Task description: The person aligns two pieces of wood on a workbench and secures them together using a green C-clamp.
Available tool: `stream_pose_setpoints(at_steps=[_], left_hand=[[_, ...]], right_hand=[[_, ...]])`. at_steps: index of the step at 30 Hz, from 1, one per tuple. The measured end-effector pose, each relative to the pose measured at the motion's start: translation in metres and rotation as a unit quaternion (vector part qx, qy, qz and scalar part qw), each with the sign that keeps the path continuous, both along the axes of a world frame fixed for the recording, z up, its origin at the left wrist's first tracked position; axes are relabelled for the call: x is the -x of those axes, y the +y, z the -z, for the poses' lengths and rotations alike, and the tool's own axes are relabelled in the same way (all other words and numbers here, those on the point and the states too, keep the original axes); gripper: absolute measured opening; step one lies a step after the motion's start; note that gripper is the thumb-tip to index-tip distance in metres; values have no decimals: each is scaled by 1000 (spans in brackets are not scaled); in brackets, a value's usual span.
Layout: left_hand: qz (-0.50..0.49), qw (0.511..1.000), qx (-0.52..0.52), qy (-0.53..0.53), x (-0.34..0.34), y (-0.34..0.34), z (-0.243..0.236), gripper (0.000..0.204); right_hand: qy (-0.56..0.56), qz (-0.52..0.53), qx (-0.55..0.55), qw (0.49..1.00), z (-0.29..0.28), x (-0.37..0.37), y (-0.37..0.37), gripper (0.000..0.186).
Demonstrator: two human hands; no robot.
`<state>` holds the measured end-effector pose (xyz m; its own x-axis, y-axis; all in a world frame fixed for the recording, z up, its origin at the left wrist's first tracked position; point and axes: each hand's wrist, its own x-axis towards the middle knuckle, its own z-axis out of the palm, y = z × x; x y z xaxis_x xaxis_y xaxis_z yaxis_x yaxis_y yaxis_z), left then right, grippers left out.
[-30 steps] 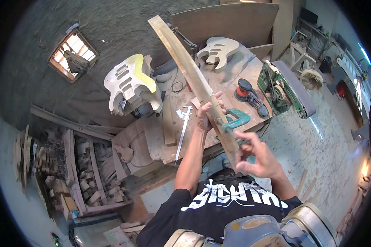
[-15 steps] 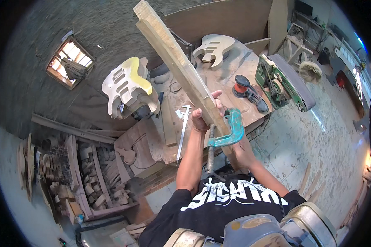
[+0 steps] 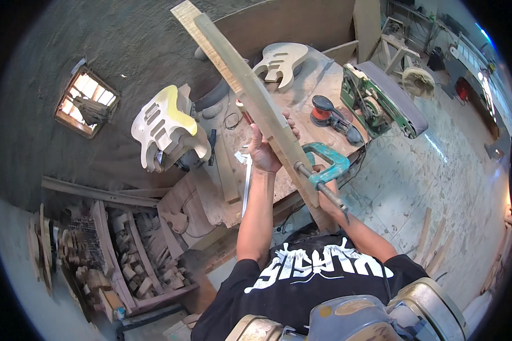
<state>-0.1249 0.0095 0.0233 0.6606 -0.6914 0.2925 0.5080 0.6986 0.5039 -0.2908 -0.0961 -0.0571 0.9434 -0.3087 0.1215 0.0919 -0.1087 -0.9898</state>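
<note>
- Your left hand (image 3: 265, 157) wraps the long wooden board (image 3: 249, 84) from below.
- Board slants near-right to far-left over the table (image 3: 210, 196).
- Teal C-clamp (image 3: 340, 165) sits on its near part.
- Your right hand (image 3: 327, 199) is at the clamp, partly hidden; can't tell its grip.

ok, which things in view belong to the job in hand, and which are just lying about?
In hand:
long brown wooden beam, gripped by the left hand
teal metal C-clamp on it, partly hidden right hand beside the clamp

Apparently lying about:
silver metal caliper
black-and-orange power sander
green-framed belt sander
white-and-yellow wooden guitar body
pale wooden guitar body
</note>
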Motion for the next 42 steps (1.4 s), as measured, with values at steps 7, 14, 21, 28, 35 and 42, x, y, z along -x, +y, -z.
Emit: stream_pose_setpoints(at_steps=[7, 14, 21, 28, 35, 42], left_hand=[[-5, 1000, -23, 16, -3, -1, -1, 87], [-14, 995, -98, -7, -1, -3, 1, 91], [19, 998, -13, 64, 0, -3, -5, 96], [-67, 992, -60, -83, -24, 12, -14, 95], [-184, 956, -176, -149, -43, 39, -4, 88], [-178, 948, -181, -194, -75, 54, 47, 79]], right_hand=[[-59, 35, -60, 996, 19, -4, 7, 26], [38, 63, 26, 997, 2, 6, 9, 29], [54, 68, 44, 995, -18, 11, 16, 20], [-79, 49, 10, 996, 0, -32, 21, 29], [-61, -82, 61, 993, 17, -80, -28, 30], [171, -175, -209, 947, -15, -20, -54, 35]])
